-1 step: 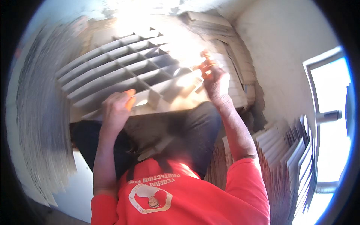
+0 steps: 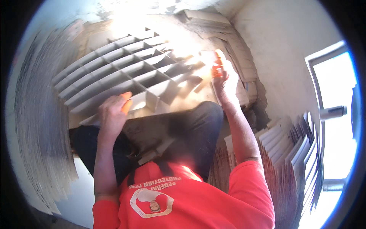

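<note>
A grid of interlocking cardboard dividers (image 2: 110, 70) lies tilted across the surface before my knees. My left hand (image 2: 112, 110) is at its near left edge, thumb and fingers closed on a near strip of the grid. Orange coverings wrap those fingertips. My right hand (image 2: 225, 78) is raised beside the grid's right end, apart from its near strips. Its fingers also wear orange coverings. Strong glare washes out the fingers, and I cannot tell if they hold anything. Near my right hand the strip ends look loose and splayed.
A tall stack of cardboard sheets (image 2: 38, 107) stands at my left. More flat cardboard (image 2: 207, 17) lies at the far right by the wall. Several upright cardboard pieces (image 2: 282, 149) stand at my right, below a bright window (image 2: 333, 87).
My right hand has moved a little right, away from the grid. The strips at the grid's right end sit more spread and skewed. My left hand stays at the near edge.
</note>
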A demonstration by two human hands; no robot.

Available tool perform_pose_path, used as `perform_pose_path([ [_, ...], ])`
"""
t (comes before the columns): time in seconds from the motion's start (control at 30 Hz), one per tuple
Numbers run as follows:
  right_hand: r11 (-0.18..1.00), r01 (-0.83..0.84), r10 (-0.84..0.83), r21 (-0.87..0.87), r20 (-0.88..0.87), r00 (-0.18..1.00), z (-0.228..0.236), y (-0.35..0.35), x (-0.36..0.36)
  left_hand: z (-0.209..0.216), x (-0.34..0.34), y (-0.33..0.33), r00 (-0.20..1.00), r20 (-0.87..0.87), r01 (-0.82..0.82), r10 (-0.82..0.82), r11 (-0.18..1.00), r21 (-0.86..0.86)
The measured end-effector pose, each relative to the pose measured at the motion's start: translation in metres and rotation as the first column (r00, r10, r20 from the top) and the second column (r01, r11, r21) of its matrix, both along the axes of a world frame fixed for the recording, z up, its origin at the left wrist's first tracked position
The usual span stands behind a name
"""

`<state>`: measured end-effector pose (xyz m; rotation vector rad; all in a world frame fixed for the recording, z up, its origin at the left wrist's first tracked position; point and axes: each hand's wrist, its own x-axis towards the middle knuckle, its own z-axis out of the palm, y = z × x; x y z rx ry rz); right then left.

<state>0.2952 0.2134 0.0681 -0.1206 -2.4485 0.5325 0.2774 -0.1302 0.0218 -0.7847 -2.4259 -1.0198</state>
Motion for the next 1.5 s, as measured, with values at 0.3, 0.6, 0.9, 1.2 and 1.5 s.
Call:
perform_pose_path([
  [0.3,0.926,0.241,-0.378,0.292,0.683,0.625,-0.141,0.141,0.077,0.0,-0.004,0.012,0.998,0.057,-0.009,0.011,1.0,-0.02],
  [0.6,0.988,0.002,-0.13,0.156,0.813,0.568,-0.13,0.165,0.049,0.002,-0.005,0.01,0.977,0.202,-0.061,0.066,0.998,-0.027],
  [0.9,0.938,0.261,-0.337,0.228,0.43,0.837,-0.038,0.213,0.056,0.0,-0.004,0.009,0.979,0.2,-0.041,0.036,0.999,0.018],
  [1.2,0.935,0.355,-0.303,0.008,0.539,0.786,-0.02,0.2,0.047,0.02,0.006,0.004,0.97,0.236,-0.059,0.057,0.998,0.003],
  [1.5,0.935,-0.021,0.115,0.355,-0.246,0.963,0.115,0.05,0.015,0.009,0.019,-0.066,0.965,-0.011,-0.261,0.263,0.952,-0.159],
])
